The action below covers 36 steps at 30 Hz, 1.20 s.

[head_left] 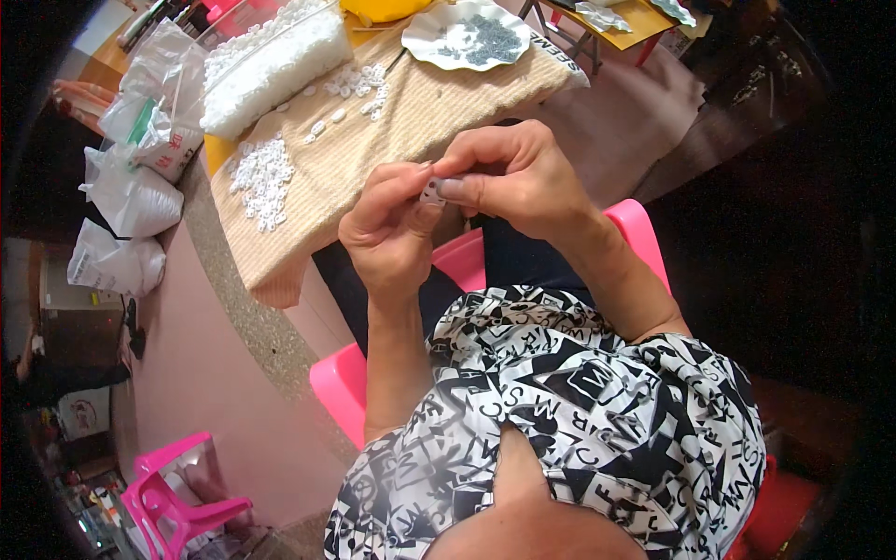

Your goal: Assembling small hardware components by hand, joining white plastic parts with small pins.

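Both hands meet above the lap: left hand (390, 229) and right hand (509, 177) each pinch one small white part (431, 193), steadying it; loose white pieces (261, 177) lie on the counter (411, 121) at 10 o'clock, within reach.

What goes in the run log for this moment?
left hand: pinching small white part | right hand: pinching same part | white pieces on table

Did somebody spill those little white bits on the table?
Maybe. Loose small white pieces lie scattered over the tan cloth, beside the full clear bag. Otherwise nothing stands out: both hands, left hand and right hand, pinch one small white piece.
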{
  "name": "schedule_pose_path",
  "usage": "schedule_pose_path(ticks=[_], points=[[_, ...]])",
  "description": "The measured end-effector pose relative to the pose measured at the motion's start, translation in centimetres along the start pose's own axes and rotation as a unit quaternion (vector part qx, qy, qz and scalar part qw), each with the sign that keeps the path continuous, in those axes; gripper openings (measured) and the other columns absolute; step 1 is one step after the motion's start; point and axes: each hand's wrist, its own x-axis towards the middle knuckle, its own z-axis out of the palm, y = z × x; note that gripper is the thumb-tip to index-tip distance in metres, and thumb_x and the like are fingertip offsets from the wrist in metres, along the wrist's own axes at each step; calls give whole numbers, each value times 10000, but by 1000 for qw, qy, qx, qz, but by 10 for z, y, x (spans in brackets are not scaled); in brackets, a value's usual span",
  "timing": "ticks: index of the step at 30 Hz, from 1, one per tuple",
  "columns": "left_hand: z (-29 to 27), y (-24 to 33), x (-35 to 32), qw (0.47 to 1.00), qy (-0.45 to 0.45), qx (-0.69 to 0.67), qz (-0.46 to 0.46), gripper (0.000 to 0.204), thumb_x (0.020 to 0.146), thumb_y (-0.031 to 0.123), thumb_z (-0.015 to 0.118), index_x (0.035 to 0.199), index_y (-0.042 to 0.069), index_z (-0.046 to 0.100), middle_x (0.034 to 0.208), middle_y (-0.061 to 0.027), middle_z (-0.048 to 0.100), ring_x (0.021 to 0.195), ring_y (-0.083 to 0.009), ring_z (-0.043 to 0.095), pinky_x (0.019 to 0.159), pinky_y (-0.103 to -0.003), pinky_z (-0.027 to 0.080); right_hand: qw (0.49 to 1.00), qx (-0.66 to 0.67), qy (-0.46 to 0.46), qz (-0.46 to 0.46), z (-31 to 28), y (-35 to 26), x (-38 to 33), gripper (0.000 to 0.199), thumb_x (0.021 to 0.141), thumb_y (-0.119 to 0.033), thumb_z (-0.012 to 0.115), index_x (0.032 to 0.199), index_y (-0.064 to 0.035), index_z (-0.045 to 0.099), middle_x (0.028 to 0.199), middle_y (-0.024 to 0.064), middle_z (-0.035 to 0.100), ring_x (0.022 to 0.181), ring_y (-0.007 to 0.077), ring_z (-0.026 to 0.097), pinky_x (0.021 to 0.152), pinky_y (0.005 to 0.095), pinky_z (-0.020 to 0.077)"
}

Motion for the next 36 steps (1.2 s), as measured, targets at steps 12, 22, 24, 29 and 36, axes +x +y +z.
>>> schedule_pose_path(ticks=[12, 22, 24, 29, 36], points=[[1, -4, 1, 993, 26, 81, 84, 170, 727, 6, 654, 882, -11, 586, 895, -114, 560, 776, -135, 524, 672, -212, 421, 999, -2, -25, 25, 8, 2, 2, 34, 766, 14, 587, 797, 24, 596, 652, 14, 562, 538, 43, 501, 452, 170, 393], [-19, -9, 2, 997, 41, -59, -25, 425, 773, 52, 611, 1168, -12, 465, 995, -141, 558, 801, -189, 553, 710, -291, 487, 997, 45, 20, 58, 14, 3, 24, 155, 772, -2, 574, 914, 51, 607, 687, 70, 601, 552, 83, 538, 481, 197, 443], [-19, -10, 4, 993, 32, -96, -63, 440, 772, 42, 609, 1177, -20, 452, 989, -137, 562, 817, -184, 554, 715, -293, 486, 998, 26, 8, 59, 12, 6, 29, 152, 772, -3, 569, 909, 54, 605, 696, 71, 604, 560, 84, 542, 488, 201, 451], [-32, -12, 5, 983, 127, -56, -118, 391, 779, 24, 592, 1146, -29, 470, 953, -103, 559, 812, -176, 540, 733, -272, 452, 997, -18, 11, 75, 3, 15, 61, 164, 765, -50, 587, 901, 39, 606, 675, 46, 589, 543, 71, 525, 470, 190, 428], [-59, -17, 4, 946, 262, 54, -182, 232, 797, 45, 579, 1012, -34, 551, 799, -96, 582, 667, -154, 542, 557, -217, 420, 970, -225, 73, -53, -55, 15, 192, 222, 725, -155, 625, 865, 18, 633, 616, 38, 571, 508, 72, 499, 474, 205, 411]])
